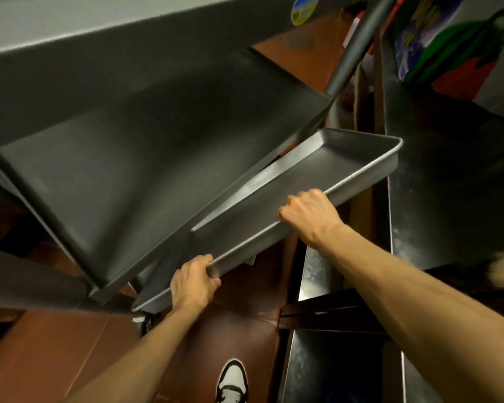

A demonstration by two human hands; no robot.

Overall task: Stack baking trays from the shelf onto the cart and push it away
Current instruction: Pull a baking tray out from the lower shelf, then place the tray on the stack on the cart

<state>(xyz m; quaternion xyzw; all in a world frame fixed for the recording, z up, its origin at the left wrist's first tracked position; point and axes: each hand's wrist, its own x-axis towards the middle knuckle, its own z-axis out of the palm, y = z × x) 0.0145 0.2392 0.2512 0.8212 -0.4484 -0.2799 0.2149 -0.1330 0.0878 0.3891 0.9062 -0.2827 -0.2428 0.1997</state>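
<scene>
With the left hand (193, 282) and right hand (309, 215) both clenched on the shallow rectangular metal baking tray's (297, 181) near rim, keep it level while sliding it onto the dark grey cart deck (134, 146).

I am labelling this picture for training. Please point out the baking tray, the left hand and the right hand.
baking tray (309, 181): head view, on its bare inner floor.
left hand (193, 282): head view, on the back of the hand, at the tray's near rim.
right hand (309, 213): head view, on the back of the hand, at the same rim.

cart (146, 158): grey top shelf bare, one wheel (146, 322) on floor | floor (56, 344): brown tiles under cart, shoe (232, 381) near wheel
</scene>
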